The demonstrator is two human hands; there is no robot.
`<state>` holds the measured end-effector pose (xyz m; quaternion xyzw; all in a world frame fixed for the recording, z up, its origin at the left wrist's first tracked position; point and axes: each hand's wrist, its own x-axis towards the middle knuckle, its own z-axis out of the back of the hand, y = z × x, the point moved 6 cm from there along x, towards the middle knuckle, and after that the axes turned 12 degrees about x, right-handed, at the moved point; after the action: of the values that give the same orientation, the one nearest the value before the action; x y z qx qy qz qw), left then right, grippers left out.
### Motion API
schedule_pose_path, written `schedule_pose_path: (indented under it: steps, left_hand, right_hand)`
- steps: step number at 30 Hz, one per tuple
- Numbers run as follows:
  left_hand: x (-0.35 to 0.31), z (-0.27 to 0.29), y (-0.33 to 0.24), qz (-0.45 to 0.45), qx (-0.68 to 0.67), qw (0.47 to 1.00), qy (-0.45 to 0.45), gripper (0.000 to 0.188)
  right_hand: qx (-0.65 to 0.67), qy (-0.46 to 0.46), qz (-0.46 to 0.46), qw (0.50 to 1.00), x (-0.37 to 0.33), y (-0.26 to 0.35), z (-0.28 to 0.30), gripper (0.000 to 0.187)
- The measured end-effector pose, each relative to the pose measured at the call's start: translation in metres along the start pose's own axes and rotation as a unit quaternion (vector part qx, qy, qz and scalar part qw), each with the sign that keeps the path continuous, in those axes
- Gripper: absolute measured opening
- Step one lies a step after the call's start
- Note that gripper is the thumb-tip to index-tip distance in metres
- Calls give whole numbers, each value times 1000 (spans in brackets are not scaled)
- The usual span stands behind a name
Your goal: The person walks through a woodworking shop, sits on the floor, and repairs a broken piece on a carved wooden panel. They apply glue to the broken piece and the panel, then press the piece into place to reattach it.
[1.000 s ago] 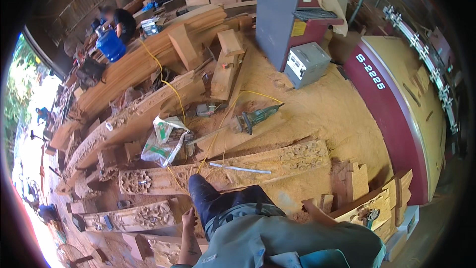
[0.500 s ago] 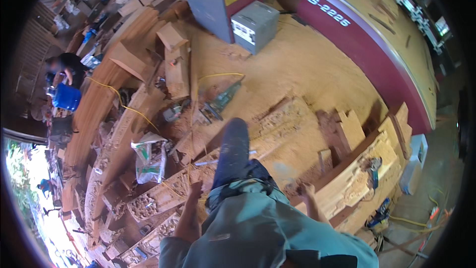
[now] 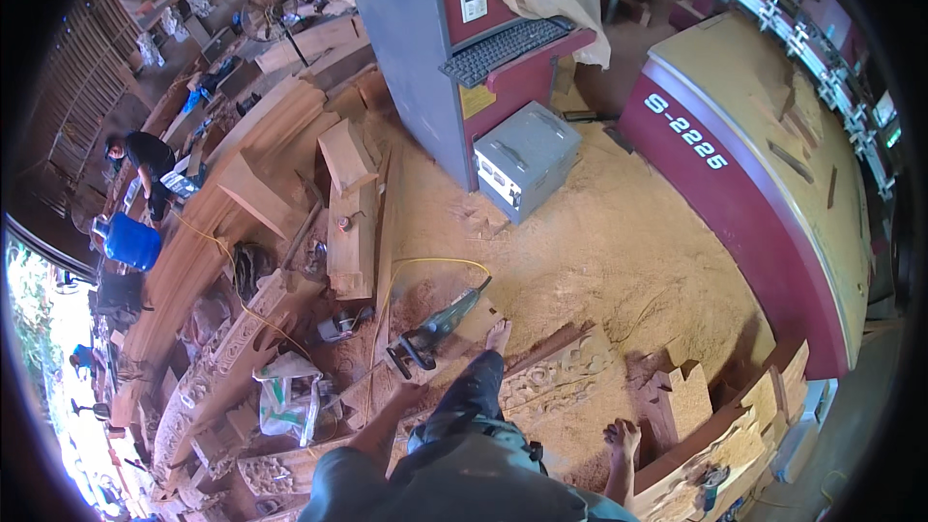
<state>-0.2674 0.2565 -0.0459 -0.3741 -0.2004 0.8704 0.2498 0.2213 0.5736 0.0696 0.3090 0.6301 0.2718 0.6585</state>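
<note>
My left hand [image 3: 412, 393] hangs low beside my leg, just below a green power tool [image 3: 443, 322] with a black loop handle; a gap seems to separate them. Its fingers are too small to make out. The power tool lies tilted on wood and sawdust, a yellow cord [image 3: 440, 260] curving near its far end. My right hand [image 3: 623, 439] is out to the right over the sawdust, fingers loosely bent and apart, holding nothing. Nearest to it are upright cut wood blocks [image 3: 688, 401]. A carved wooden panel [image 3: 556, 369] lies between my hands, beyond my bare foot [image 3: 499, 334].
Ahead stand a grey metal box [image 3: 527, 159] and a machine cabinet with a keyboard [image 3: 507, 50]. A maroon machine bed [image 3: 735, 193] curves along the right. Long carved beams [image 3: 227, 367] and a plastic bag [image 3: 290, 396] lie left. A person [image 3: 147, 166] sits far left by a blue jug [image 3: 130, 241].
My view has tilted up and moved forward, showing more of the cabinet. My right hand has swung outward from my side; the left has come closer to the power tool.
</note>
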Motion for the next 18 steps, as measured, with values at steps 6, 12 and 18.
schedule_pose_path:
  steps: [6,12,18]
  left_hand:
    - [172,120,-60,17,120,993,10,37]
    - [313,142,-343,99,-72,990,71,43]
    - [425,39,-478,-79,11,986,145,60]
  right_hand:
    - [69,-14,-56,996,28,9,-42,23]
    - [58,-236,-223,944,-4,-11,1,19]
    - [74,-304,-298,902,75,28,-20,17]
